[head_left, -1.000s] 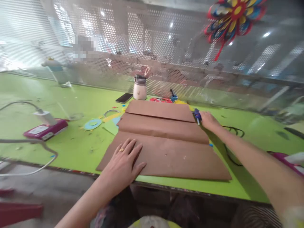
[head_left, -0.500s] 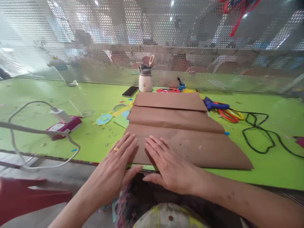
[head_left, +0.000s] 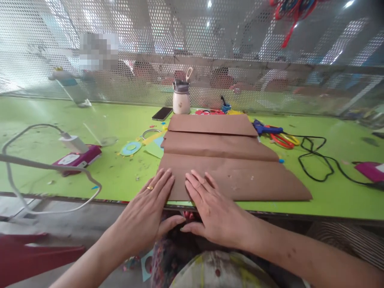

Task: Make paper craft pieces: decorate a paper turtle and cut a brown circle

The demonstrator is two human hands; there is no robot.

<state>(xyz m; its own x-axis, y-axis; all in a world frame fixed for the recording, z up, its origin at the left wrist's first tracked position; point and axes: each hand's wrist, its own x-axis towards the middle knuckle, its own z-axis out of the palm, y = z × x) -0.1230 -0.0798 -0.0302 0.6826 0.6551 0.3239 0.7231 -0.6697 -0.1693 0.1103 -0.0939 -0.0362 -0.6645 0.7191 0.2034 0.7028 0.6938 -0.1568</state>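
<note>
Craft workspace: Folded brown paper [head_left: 225, 142] covers part of a green bench [head_left: 345, 200], with scissors [head_left: 283, 145] and a blue glue gun [head_left: 267, 129] right of the paper, cut-out shapes [head_left: 131, 148] to its left

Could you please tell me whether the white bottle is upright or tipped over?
Upright: the white bottle stands on the green table, its grey lid uppermost.

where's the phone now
In the head view, the phone lies left of the white bottle on the table, near the far edge of the brown sheet.
</note>
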